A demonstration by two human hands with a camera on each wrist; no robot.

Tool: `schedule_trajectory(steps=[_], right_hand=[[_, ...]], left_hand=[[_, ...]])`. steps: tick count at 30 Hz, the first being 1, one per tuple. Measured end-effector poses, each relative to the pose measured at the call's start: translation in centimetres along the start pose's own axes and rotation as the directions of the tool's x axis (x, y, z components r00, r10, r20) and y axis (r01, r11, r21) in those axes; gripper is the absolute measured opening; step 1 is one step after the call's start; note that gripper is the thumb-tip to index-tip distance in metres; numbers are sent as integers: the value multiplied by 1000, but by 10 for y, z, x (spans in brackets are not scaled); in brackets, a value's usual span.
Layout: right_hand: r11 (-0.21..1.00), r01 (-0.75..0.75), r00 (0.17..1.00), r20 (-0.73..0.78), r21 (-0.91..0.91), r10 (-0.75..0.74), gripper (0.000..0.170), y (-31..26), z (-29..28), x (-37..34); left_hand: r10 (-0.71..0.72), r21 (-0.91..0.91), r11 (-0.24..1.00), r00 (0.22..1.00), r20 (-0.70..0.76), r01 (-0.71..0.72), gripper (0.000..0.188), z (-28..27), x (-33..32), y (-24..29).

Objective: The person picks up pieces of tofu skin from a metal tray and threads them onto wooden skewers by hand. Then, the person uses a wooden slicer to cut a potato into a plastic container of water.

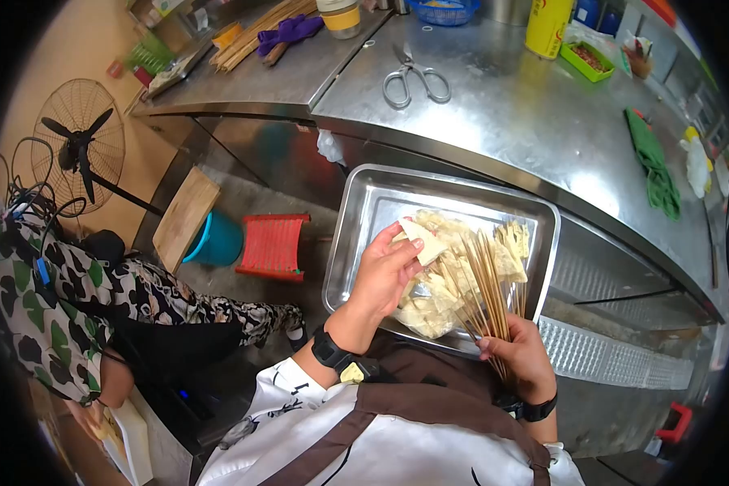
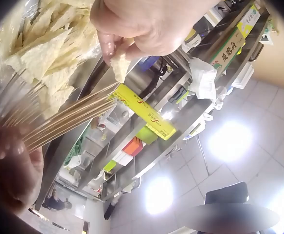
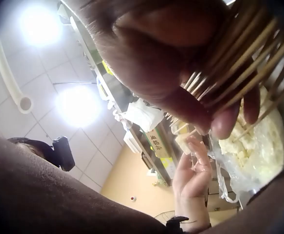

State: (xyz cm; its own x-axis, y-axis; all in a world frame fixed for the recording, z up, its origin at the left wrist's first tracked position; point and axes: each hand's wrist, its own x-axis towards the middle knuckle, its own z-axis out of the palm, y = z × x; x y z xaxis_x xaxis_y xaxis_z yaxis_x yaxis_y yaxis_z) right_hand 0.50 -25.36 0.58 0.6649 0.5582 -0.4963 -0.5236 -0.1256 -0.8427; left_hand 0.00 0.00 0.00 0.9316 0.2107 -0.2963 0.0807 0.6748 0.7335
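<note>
My left hand (image 1: 383, 274) pinches a pale sheet (image 1: 429, 245) above the tray (image 1: 363, 212); my right hand (image 1: 523, 361) grips skewers (image 1: 487, 283) over its near edge. A slack grip could scatter the skewers.

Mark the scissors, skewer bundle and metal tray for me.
Scissors (image 1: 410, 67): head view, near the pivot.
Skewer bundle (image 1: 491, 296): head view, midway along the sticks.
Metal tray (image 1: 370, 212): head view, on its bare floor.

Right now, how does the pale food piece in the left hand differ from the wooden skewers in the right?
The pale food piece is flat; the wooden skewers are long and thin. The piece is creamy; the skewers brown. The left hand pinches the piece singly; the right hand grips several skewers together. Both are hand-held.
</note>
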Motion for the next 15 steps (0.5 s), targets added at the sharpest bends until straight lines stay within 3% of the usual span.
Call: schedule_trajectory(steps=[2, 15], right_hand=[[999, -1, 1000, 3, 51, 1, 11, -6, 4, -6], [999, 21, 1000, -2, 30, -21, 15, 12, -1, -7]], left_hand=[[9, -37, 999, 999, -32, -10, 34, 2, -2, 1], [141, 151, 980, 986, -91, -126, 27, 7, -11, -3]])
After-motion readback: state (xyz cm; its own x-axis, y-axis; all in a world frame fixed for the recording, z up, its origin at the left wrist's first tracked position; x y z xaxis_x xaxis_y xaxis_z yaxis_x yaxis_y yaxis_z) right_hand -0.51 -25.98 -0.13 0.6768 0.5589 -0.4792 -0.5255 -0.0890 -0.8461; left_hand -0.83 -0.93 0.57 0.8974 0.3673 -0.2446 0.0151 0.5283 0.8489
